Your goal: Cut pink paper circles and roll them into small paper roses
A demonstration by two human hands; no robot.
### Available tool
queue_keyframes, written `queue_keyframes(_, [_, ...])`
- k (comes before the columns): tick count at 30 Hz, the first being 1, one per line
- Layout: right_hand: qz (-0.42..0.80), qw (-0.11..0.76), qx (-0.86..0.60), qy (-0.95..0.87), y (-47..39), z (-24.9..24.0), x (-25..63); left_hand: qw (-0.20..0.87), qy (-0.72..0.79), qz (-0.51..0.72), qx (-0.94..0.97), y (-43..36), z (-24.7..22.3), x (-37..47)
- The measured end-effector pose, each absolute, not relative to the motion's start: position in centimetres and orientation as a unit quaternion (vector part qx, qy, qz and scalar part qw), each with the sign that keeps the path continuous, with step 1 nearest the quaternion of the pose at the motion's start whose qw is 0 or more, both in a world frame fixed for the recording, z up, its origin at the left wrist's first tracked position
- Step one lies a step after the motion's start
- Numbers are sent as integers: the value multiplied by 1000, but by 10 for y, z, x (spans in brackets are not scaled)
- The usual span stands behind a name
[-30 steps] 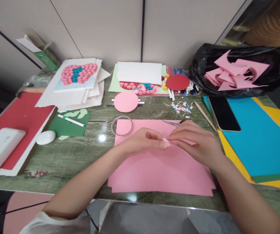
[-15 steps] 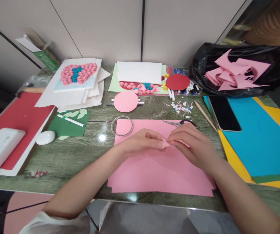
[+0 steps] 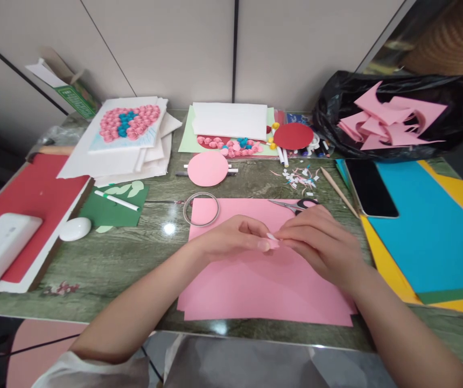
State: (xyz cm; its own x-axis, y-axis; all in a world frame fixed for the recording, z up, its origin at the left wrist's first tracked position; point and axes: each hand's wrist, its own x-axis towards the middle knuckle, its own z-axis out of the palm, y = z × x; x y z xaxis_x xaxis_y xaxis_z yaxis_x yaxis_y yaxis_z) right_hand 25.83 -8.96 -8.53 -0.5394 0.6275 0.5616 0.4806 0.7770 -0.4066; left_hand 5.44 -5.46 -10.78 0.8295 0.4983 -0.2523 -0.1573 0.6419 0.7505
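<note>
Between my two hands is a small piece of pink paper (image 3: 273,243) with a pale edge. My left hand (image 3: 237,237) pinches it between thumb and fingers. From the other side, the fingertips of my right hand (image 3: 322,242) close on the same piece. Both hands are over a stack of pink paper sheets (image 3: 264,291). Scissors (image 3: 296,205) lie at the stack's far edge, partly behind my right hand. A round ring (image 3: 201,223) like a tape roll rests over the stack's far left corner.
Behind the stack lie a pink paper oval (image 3: 208,169) and paper scraps (image 3: 301,179). On the right are a wooden stick (image 3: 338,189), a phone (image 3: 371,188), blue paper (image 3: 437,231) and a black bag (image 3: 332,108) of pink offcuts. A rose-covered picture (image 3: 146,141) stands left.
The small pink paper has turned slightly between my fingers and shows more of itself. My right hand has shifted a little, uncovering more of the scissors' handle.
</note>
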Motion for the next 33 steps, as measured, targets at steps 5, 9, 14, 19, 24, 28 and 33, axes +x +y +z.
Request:
queue_keyframes(5, [87,358,-319,-873,-92,-86,258,877,222,179,386,-55,-108,54])
queue_keyframes(9, [78,364,-315,-873,-93,-86,256,882,211,182,380,-56,-109,54])
queue_keyframes(14, [69,362,-317,-874,-93,-85,255,885,218,177,372,-56,-107,55])
queue_keyframes(19, [60,369,-316,-872,-94,-86,252,885,209,170,380,-57,-108,55])
queue_keyframes(24, [74,377,-313,-869,-95,-84,251,889,194,173,378,-59,-111,54])
queue_keyframes(28, [68,390,-301,-868,-95,-85,251,888,183,176,384,-58,-112,54])
queue_keyframes(33, [60,398,-292,-868,-96,-85,251,896,185,171,366,-59,-111,55])
